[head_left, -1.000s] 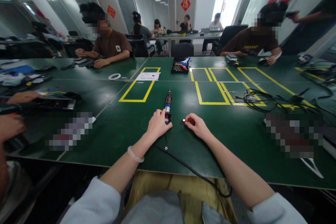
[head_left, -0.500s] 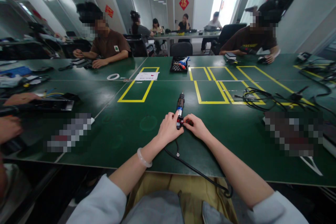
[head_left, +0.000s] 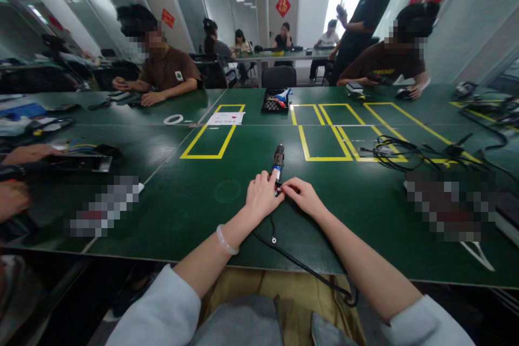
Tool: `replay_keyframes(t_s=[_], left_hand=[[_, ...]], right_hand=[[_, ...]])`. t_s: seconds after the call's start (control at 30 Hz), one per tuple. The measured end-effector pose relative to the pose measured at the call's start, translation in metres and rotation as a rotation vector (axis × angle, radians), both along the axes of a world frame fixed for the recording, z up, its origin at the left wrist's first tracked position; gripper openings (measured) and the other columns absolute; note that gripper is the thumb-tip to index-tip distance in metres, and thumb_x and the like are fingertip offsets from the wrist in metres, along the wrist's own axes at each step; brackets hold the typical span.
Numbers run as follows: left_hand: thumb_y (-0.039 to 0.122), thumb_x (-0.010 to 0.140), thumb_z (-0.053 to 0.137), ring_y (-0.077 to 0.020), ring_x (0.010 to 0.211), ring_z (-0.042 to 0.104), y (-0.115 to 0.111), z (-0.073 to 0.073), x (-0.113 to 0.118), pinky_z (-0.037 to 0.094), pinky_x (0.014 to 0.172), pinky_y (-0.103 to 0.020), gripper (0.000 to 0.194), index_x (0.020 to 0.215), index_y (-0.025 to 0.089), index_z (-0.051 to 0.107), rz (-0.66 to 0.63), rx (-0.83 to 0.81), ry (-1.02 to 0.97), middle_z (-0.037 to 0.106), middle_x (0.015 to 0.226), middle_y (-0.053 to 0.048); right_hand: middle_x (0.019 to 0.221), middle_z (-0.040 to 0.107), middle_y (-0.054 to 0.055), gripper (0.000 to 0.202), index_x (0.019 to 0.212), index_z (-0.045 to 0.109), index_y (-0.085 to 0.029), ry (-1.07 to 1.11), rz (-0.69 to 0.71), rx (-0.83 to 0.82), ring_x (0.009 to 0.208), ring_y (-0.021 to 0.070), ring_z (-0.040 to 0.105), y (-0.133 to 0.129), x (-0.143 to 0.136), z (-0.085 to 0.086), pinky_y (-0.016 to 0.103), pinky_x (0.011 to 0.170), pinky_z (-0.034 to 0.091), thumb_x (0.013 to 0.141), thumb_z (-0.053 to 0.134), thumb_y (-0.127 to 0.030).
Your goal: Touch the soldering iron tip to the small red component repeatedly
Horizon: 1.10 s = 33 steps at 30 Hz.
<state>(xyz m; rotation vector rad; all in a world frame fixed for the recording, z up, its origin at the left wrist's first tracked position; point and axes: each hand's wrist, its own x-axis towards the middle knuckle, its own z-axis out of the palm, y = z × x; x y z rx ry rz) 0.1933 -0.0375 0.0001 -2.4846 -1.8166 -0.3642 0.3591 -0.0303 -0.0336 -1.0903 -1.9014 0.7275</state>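
Note:
What looks like an electric screwdriver (head_left: pixel 278 158) with its casing off lies on the green table, its narrow tip pointing away from me. It has a dark front end, a silver and blue middle and small red and white parts at the near end. My left hand (head_left: pixel 261 194) grips its near half from the left. Thumb and fingertips of my right hand (head_left: pixel 303 194) are pinched at the red and white parts; what they hold is hidden. A black cord (head_left: pixel 300 262) runs from under my left hand over the table edge, with a small ring terminal (head_left: pixel 274 240) beside it.
Farther back stand a black tray (head_left: pixel 275 101) with tools and a white sheet (head_left: pixel 226 118). Yellow tape outlines (head_left: pixel 328 159) mark the table. Tangled black cables (head_left: pixel 387 148) lie right. Co-workers sit across; another person's hands (head_left: pixel 18 194) are at left.
My right fingertips have shifted slightly at the near end, and less red shows there. My left hand keeps its grip. In the background, a standing person has moved left.

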Motion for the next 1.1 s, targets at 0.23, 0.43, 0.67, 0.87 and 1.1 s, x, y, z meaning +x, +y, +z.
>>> replay_keyframes(t_s=[0.23,0.43,0.67,0.87,1.1], left_hand=[[0.053,0.083,0.049,-0.0258,0.098,0.049,0.002,0.004,-0.021,0.038,0.083,-0.036,0.066,0.140,0.025,0.034,0.005,0.015,0.096,0.051,0.105,-0.011],[0.055,0.085,0.043,-0.0264,0.095,0.051,0.011,0.008,-0.074,0.038,0.080,-0.036,0.066,0.142,0.024,0.033,0.099,0.005,0.175,0.052,0.109,-0.012],[0.057,0.087,0.033,-0.0308,0.103,0.051,0.027,0.005,-0.170,0.038,0.088,-0.041,0.067,0.143,0.022,0.033,0.269,-0.052,0.255,0.050,0.119,-0.016],[0.062,0.084,0.032,-0.0373,0.114,0.046,0.041,0.000,-0.247,0.024,0.102,-0.051,0.071,0.143,0.022,0.035,0.414,-0.082,0.277,0.050,0.125,-0.018],[0.057,0.086,0.036,-0.0370,0.115,0.046,0.040,0.007,-0.277,0.022,0.102,-0.053,0.066,0.139,0.018,0.038,0.493,-0.064,0.319,0.051,0.128,-0.016]], right_hand=[[0.086,0.062,0.003,0.018,0.094,0.065,-0.019,0.014,0.017,-0.013,0.075,0.0141,0.055,0.000,0.003,0.001,0.026,0.069,0.042,0.090,0.051,-0.030],[0.085,0.061,0.002,0.019,0.098,0.064,-0.019,0.021,0.005,-0.053,0.073,0.0136,0.055,0.000,0.005,0.000,0.025,0.066,0.042,0.089,0.052,-0.029],[0.085,0.062,0.003,0.017,0.096,0.064,-0.019,-0.001,0.011,-0.070,0.073,0.0139,0.056,-0.001,0.003,0.001,0.026,0.067,0.043,0.088,0.052,-0.028],[0.083,0.061,0.002,0.017,0.096,0.064,-0.019,-0.017,0.011,-0.065,0.072,0.0137,0.055,0.000,0.002,0.000,0.026,0.067,0.043,0.088,0.052,-0.027],[0.084,0.062,0.002,0.016,0.097,0.064,-0.019,-0.034,0.015,-0.051,0.074,0.0141,0.057,0.001,0.000,-0.005,0.027,0.068,0.044,0.088,0.052,-0.026]])
